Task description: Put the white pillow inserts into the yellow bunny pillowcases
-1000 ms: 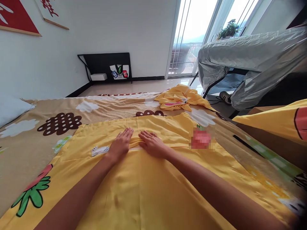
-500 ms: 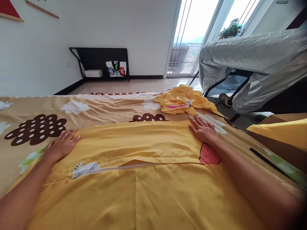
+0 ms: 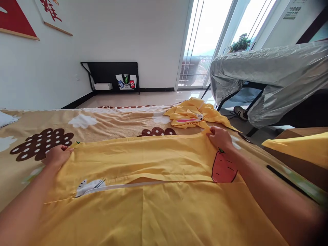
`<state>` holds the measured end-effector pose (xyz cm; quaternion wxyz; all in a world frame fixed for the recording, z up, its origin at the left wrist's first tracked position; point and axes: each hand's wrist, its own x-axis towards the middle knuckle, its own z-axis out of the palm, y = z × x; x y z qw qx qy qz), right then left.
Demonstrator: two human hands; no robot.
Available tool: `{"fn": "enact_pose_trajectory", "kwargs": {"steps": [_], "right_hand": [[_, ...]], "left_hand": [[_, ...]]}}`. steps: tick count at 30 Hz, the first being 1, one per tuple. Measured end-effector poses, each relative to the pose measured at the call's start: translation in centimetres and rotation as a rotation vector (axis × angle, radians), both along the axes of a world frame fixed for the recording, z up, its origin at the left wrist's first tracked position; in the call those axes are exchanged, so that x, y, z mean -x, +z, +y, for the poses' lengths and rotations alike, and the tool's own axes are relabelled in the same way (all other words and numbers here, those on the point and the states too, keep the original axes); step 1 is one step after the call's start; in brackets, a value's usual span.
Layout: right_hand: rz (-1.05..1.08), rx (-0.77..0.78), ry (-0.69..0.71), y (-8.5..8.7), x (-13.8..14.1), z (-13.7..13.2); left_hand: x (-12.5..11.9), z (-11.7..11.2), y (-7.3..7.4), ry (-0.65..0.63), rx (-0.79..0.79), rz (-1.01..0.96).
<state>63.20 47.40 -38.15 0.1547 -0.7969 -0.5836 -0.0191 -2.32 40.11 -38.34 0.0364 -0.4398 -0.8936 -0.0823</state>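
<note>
A yellow duvet cover with a white zip-like strip along a slit lies spread in front of me, its far part folded over. A carrot print shows on its right and a white printed patch on its left. My left hand pinches the far left corner. The far right corner is gripped by my right hand, its fingers curled around the edge and the cloth slightly raised there. Both hands are closed on the fabric.
Beneath lies a tan blanket with cloud prints. A crumpled yellow cloth sits at its far edge. To the right stand a cardboard box with yellow fabric over it and furniture under a silver cover. A black panel leans by the wall.
Both hands lay flat with fingers spread on the cover; now they have closed on its far corners. The right corner has lifted a little. The view has tilted slightly upward.
</note>
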Motion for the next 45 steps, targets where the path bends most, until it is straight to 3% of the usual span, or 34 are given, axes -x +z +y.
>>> {"fn": "enact_pose_trajectory", "kwargs": {"steps": [4,8,11,13,17,20,22,24,28,30,31,33,35,38,40,42,45], "right_hand": [[-0.227,-0.158,0.072,-0.9,0.5,-1.1],[-0.409,-0.162,0.145,-2.3,0.9,-2.2],[-0.423,-0.239,0.124,-1.8,2.4,-3.0],[-0.367,-0.263,0.238,-1.2,5.4,-4.0],[-0.075,-0.107,0.753,-0.8,15.5,-7.3],[0.07,0.009,1.007,-1.3,20.9,-8.9],[0.085,0.102,1.019,-1.8,20.7,-8.6],[0.041,0.171,0.9,-2.3,17.2,-7.5],[-0.137,0.171,0.495,-2.8,6.6,-5.3],[-0.204,0.18,0.39,-2.7,3.7,-5.0],[-0.221,0.18,0.352,-2.5,3.5,-5.2],[-0.235,0.16,0.325,-2.0,5.5,-6.2],[-0.217,0.11,0.418,-1.5,10.1,-8.1],[-0.044,0.09,0.815,-1.4,17.9,-12.2],[0.058,0.103,0.979,-1.6,21.4,-14.6],[0.095,0.101,1.021,-1.7,22.5,-16.0],[0.072,0.122,0.947,-1.7,20.0,-15.9]], "left_hand": [[-1.7,-1.1,-0.4,0.059,-0.051,0.02],[-4.3,-2.7,0.1,-0.097,-0.214,0.191],[-7.6,-2.7,0.8,-0.303,-0.3,0.202],[-11.3,-2.2,0.8,-0.523,-0.227,0.096],[-21.1,-1.5,-0.4,-0.981,-0.002,-0.026],[-25.4,-1.1,-1.4,-1.145,0.138,-0.085],[-24.2,-0.9,-1.8,-1.14,0.172,-0.1],[-19.8,-1.0,-2.1,-1.032,0.151,-0.083],[-7.8,-2.8,-1.7,-0.559,0.162,-0.016],[-4.3,-4.1,-0.9,-0.39,0.194,0.014],[-3.8,-4.8,-0.5,-0.351,0.191,0.034],[-5.7,-5.9,0.4,-0.359,0.158,0.079],[-10.4,-6.6,0.8,-0.511,0.116,0.092],[-18.8,-7.3,0.2,-0.947,0.114,-0.015],[-22.3,-7.8,-0.7,-1.112,0.131,-0.083],[-23.1,-8.3,-1.5,-1.159,0.112,-0.097],[-20.0,-9.1,-2.1,-1.062,0.068,-0.064]]}}
